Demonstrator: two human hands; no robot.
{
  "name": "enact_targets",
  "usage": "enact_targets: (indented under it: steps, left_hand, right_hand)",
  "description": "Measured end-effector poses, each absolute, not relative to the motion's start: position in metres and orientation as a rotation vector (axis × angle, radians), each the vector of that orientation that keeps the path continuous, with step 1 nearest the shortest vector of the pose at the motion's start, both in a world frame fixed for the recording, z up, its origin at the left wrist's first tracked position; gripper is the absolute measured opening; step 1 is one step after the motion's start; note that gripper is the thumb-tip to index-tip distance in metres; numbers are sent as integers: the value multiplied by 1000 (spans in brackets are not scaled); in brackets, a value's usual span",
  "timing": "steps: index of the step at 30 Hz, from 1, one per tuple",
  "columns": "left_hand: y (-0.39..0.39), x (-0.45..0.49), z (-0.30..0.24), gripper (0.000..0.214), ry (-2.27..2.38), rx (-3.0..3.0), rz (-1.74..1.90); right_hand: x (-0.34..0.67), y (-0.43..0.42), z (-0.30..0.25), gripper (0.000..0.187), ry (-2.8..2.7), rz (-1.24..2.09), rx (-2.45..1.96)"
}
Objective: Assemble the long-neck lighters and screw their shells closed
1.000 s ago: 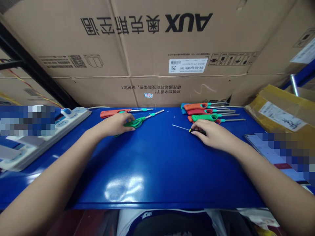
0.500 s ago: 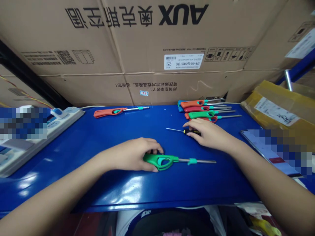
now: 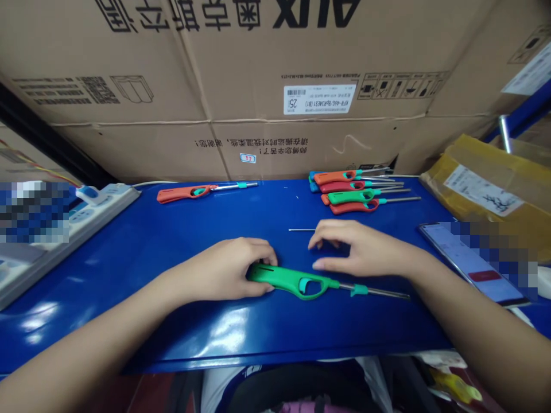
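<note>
A green long-nosed lighter (image 3: 301, 281) lies on the blue tabletop (image 3: 172, 252) with its metal nozzle pointing right. My left hand (image 3: 232, 269) is closed round its handle end. Just behind the lighter, my right hand (image 3: 357, 249) arches over a small screwdriver, fingers curled. Only the screwdriver's thin shaft (image 3: 301, 230) sticks out to the left; its handle is hidden under the hand. The right thumb is close to the lighter's trigger part.
An orange lighter (image 3: 189, 192) lies at the back left. A pile of several lighters (image 3: 353, 192) sits at the back right. A power strip (image 3: 86, 212) is on the left, a phone (image 3: 469, 261) and a yellow parcel (image 3: 486, 189) on the right. Big cardboard boxes (image 3: 258, 86) stand behind.
My left hand brought the green lighter from the back of the table to the front middle. My right hand slid nearer with the screwdriver, up to the lighter.
</note>
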State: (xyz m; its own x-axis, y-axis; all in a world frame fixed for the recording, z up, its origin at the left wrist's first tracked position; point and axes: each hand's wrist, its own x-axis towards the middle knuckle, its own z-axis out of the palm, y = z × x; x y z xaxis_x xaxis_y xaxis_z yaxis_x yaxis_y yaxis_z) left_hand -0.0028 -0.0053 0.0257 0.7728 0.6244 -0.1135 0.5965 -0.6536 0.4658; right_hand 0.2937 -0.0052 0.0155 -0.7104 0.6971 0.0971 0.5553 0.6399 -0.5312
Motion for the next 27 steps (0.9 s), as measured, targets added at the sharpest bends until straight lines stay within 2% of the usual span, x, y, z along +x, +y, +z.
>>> enact_targets:
  steps: [3,10,15,27]
  left_hand:
    - [-6,4,15,23,929,2480,180]
    - [-6,9,-2,20,1001,2609,409]
    - [-6,12,-5,15,958,2637,542]
    - [-8,13,-13,20,796,2538,561]
  right_hand:
    - [283,-14,17,38,-2639,841,-1029]
    - [279,-13,9,17,-2562,756,-1117]
    - [278,-14,8,15,-2511,633,-1125]
    - [276,-13,-1,13,-2535,461,-1158]
